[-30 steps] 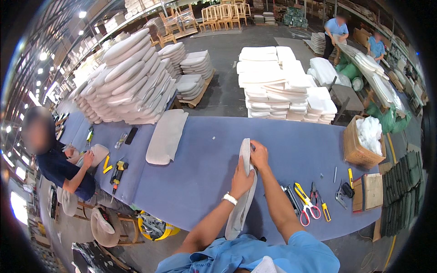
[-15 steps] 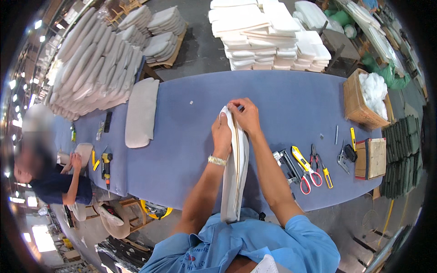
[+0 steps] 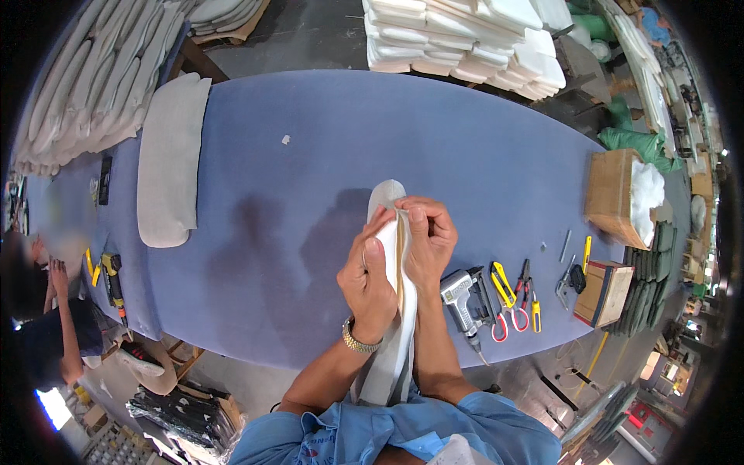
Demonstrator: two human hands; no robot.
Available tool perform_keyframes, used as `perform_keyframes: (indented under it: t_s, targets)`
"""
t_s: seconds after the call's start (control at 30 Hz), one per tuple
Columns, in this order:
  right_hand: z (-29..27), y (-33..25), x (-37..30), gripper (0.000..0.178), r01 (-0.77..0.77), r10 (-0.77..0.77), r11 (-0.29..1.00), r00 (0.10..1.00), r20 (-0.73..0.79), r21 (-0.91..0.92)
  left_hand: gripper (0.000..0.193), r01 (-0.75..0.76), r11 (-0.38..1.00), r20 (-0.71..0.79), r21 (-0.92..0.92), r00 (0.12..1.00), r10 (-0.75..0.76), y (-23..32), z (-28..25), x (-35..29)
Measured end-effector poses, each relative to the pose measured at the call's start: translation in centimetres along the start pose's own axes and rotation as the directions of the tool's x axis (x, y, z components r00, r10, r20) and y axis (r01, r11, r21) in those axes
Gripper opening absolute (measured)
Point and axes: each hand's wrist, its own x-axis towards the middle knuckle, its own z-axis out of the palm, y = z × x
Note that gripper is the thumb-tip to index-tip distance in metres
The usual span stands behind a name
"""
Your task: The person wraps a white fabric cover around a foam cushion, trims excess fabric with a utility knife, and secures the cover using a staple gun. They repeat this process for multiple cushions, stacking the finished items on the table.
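Upright on its edge between my hands stands a long, light grey cushion (image 3: 387,191), its near end against my blue shirt. White padding and a tan strip show along its parted upper edge. My left hand (image 3: 367,283), a watch on its wrist, grips the left side, thumb along the edge. From the right, my right hand (image 3: 428,239) pinches the edge with bent fingers near the far end. Both hands' fingertips nearly meet there, and what lies right under them is hidden.
On the blue table (image 3: 256,310), a staple gun (image 3: 463,301), yellow cutter (image 3: 502,284), red-handled scissors (image 3: 509,320) and pliers (image 3: 525,279) lie right. A box of white stuffing (image 3: 616,194) stands farther right. A grey cushion (image 3: 172,167) lies left, near another person's hands (image 3: 59,280).
My view has shifted, so the table sits higher and further left. My right hand has turned and come down beside the cushion, closer to my left. The edge is parted wider, showing more white padding.
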Motion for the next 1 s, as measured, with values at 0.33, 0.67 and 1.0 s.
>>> perform_keyframes:
  t_s: [0.33, 0.67, 1.0]
  targets:
    - [1.4, 0.2, -0.8, 0.014, -0.04, 0.03, 0.976, 0.998, 0.05, 0.216, 0.045, -0.062, 0.993, 0.062, -0.101, 0.996, 0.068, 0.3, -2.5, 1.4]
    - [1.4, 0.4, 0.0, 0.021, -0.077, 0.055, 0.977, 0.992, 0.115, 0.197, 0.045, -0.121, 0.99, 0.071, -0.065, 0.99, 0.126, -0.1, -2.8, 2.1]
    - [1.4, 0.4, -0.9, 0.024, -0.034, 0.005, 0.976, 0.991, 0.133, 0.217, 0.049, -0.093, 0.995, 0.138, 0.028, 0.987, 0.088, 0.5, -3.3, 1.9]
